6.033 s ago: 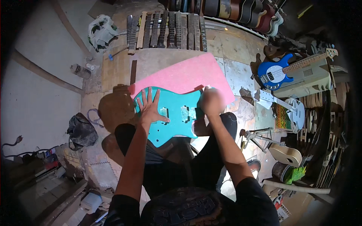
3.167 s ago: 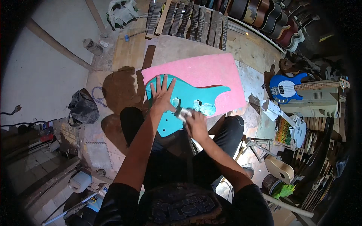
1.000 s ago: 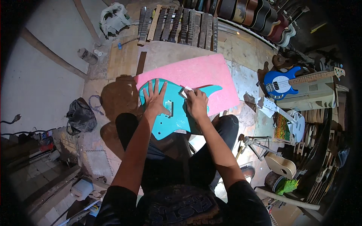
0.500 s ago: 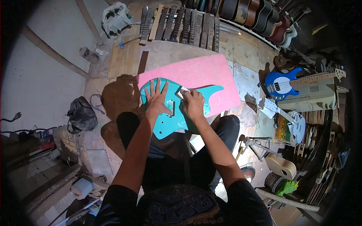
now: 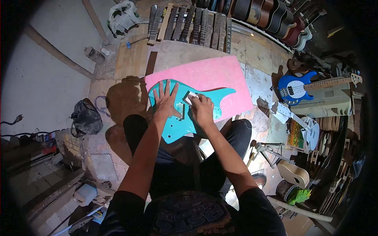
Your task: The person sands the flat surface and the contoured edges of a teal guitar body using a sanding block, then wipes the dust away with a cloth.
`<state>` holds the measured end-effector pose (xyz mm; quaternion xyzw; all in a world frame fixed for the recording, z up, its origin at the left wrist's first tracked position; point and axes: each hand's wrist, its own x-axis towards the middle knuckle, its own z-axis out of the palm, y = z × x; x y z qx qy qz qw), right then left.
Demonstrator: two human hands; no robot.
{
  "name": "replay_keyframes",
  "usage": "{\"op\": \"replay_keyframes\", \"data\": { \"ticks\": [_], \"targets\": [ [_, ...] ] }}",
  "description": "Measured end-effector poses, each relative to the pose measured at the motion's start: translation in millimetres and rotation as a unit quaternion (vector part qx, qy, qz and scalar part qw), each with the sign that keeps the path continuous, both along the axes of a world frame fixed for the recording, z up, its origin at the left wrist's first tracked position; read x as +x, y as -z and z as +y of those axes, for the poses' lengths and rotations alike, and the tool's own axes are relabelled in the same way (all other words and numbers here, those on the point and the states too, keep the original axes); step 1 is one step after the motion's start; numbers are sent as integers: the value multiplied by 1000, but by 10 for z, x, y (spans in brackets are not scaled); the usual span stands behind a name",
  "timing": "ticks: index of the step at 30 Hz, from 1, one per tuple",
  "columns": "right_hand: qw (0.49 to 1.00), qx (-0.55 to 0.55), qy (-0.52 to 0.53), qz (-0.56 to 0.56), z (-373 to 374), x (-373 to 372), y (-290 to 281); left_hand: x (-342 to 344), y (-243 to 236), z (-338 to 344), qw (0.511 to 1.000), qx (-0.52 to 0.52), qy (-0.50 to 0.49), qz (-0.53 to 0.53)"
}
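Observation:
A turquoise electric guitar body (image 5: 177, 128) with cut-out cavities and small holes lies flat across a pink foam sheet (image 5: 208, 67), its near edge close to my knees. My left hand (image 5: 165, 101) rests palm down on its left part, fingers spread, beside a rectangular cavity (image 5: 180, 111). On the right part, my right hand (image 5: 202, 110) is bent with its fingers pressed together against a small pale rectangular patch (image 5: 192, 97) with a dark edge. Whatever these fingers hold, if anything, is hidden under them. Wet-looking pale blue smears show beside the right hand.
Several guitar necks (image 5: 189, 25) lie in a row at the back, with guitar bodies (image 5: 271, 19) beyond. A blue bass (image 5: 295, 88), a white guitar (image 5: 311, 131) and an unfinished acoustic body (image 5: 293, 173) are at right. A black plastic bag (image 5: 86, 118) sits at left.
The whole view has shifted slightly. Both hands keep nearly the same places on the guitar body, with at most a slight move of the right fingers.

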<state>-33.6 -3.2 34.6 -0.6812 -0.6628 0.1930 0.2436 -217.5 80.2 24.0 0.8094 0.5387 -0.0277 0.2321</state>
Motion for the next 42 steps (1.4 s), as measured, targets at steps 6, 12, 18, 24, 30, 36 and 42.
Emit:
{"op": "replay_keyframes", "data": {
  "ticks": [6,12,18,24,30,36,42],
  "targets": [
    [994,35,-104,-30,-1026,-243,-5,-12,-7,-5,1000,4,-4,22],
    [996,83,-38,-11,-203,-39,-72,1,46,-5,1000,14,-1,10],
    [998,24,-45,-39,-745,-276,43,-36,6,29,1000,9,-6,11],
    [996,5,-81,-32,-789,-251,-22,-71,106,8,999,36,0,9],
    [999,31,5,-28,-352,-172,-53,-13,15,0,1000,4,-2,-3],
    [993,1,-108,-37,-1171,-396,-17,-46,13,-18,1000,13,-5,-6],
    [1000,4,1,-16,-375,-82,4,-3,44,1,1000,21,1,1]
  ]
}}
